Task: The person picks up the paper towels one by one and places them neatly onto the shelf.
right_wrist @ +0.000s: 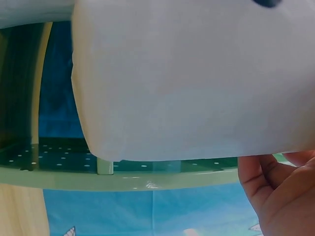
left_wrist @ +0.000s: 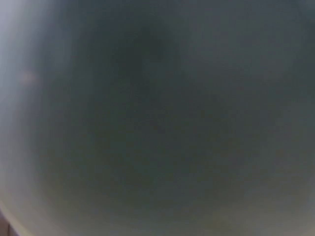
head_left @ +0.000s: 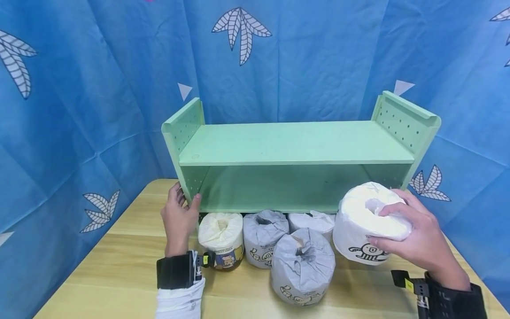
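Observation:
My right hand (head_left: 418, 226) grips a white paper-wrapped toilet roll (head_left: 352, 217) with a cartoon print, raised off the table in front of the green shelf's (head_left: 295, 141) right side. In the right wrist view the roll (right_wrist: 187, 83) fills most of the frame, with fingers (right_wrist: 253, 182) at its edge. My left hand (head_left: 179, 221) holds the lower left side panel of the shelf, thumb on the inner side and fingers outside. A cream roll (head_left: 221, 230), a grey roll (head_left: 259, 254), a white roll (head_left: 312, 221) and a nearer grey roll (head_left: 303, 270) stand below the shelf front.
The shelf has an upper board and perforated side panels (head_left: 402, 122). It stands on a wooden table (head_left: 107, 274). A blue curtain (head_left: 318, 57) with leaf prints hangs behind and at both sides. The left wrist view is dark and blurred.

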The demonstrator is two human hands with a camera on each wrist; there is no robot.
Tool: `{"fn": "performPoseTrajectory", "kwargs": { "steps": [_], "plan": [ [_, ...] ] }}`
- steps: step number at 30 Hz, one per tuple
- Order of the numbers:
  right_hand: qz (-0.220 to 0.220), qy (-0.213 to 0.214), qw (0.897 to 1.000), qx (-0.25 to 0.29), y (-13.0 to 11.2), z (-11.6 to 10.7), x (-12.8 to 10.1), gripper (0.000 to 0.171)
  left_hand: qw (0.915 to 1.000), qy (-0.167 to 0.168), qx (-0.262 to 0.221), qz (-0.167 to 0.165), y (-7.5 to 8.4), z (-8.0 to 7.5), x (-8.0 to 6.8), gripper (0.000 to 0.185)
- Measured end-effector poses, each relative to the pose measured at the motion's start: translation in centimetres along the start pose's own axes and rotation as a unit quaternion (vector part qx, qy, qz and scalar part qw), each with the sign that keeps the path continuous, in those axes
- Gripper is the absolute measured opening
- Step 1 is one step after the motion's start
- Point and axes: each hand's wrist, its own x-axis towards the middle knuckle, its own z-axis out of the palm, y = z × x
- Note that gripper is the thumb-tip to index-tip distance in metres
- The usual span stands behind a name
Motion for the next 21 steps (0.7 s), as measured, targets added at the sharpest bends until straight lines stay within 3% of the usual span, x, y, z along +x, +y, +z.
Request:
{"fn": "performPoseTrajectory", "kwargs": {
  "steps": [21],
  "plan": [
    [0.005,0.013,1.000,0.007,-0.08,0.29,0.60,0.059,1.0000,0.006,-0.002,0.007,0.03,-0.01,0.05,0.058]
  ]
}}
